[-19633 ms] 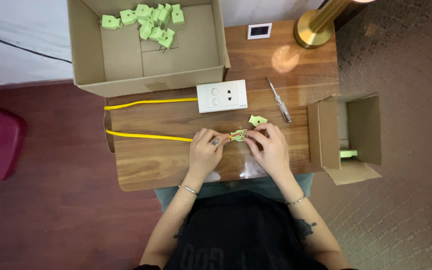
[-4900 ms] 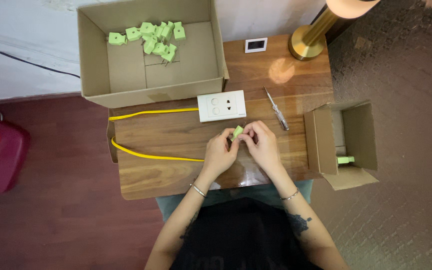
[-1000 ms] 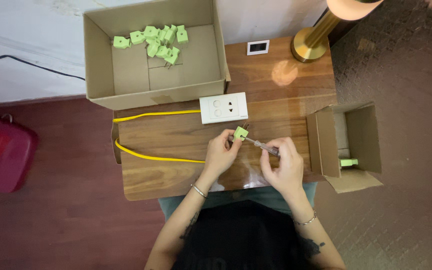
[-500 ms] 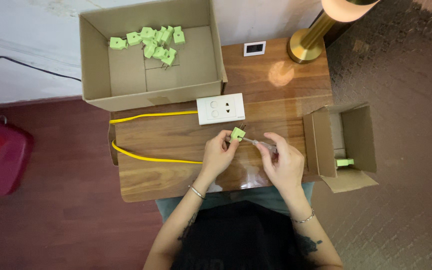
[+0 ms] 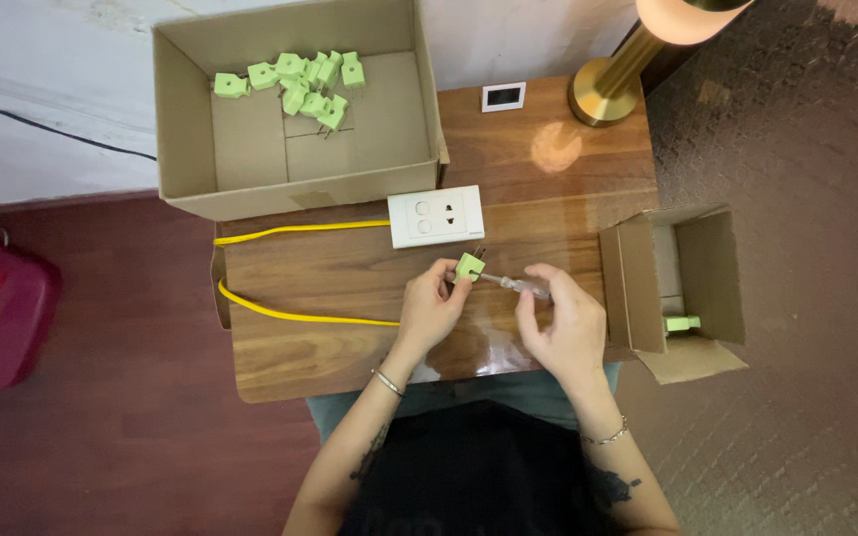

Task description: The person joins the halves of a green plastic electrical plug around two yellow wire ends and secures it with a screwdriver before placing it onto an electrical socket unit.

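1. Here, the left hand (image 5: 431,310) pinches a small green plug (image 5: 469,266) between thumb and fingertips, its metal prongs pointing up towards the white socket plate (image 5: 436,215) just beyond it.
2. The right hand (image 5: 563,323) is closed around a thin screwdriver (image 5: 516,286), whose tip reaches across to the plug's side.
3. As a judgement of progress: the plug in hand looks mid-way through being worked on, with the tool at it and the yellow cable (image 5: 295,317) running in under the left hand.
4. A heap of similar green plugs (image 5: 295,84) lies at the far end of the big cardboard box (image 5: 186,149), and a single green piece (image 5: 682,324) sits in the small box (image 5: 638,288) to the right. Which heap counts as finished cannot be told from this view.
5. Both forearms come in from the near edge of the wooden surface (image 5: 350,283), wrists low, hands close together but not touching, meeting over the middle of it.
6. The left grip is a fingertip pinch with the plug raised slightly off the wood; the right is a closed pen-like hold on the handle.
7. Further back stand a brass lamp base (image 5: 603,97) and a small white square frame (image 5: 503,96), well apart from the hands.
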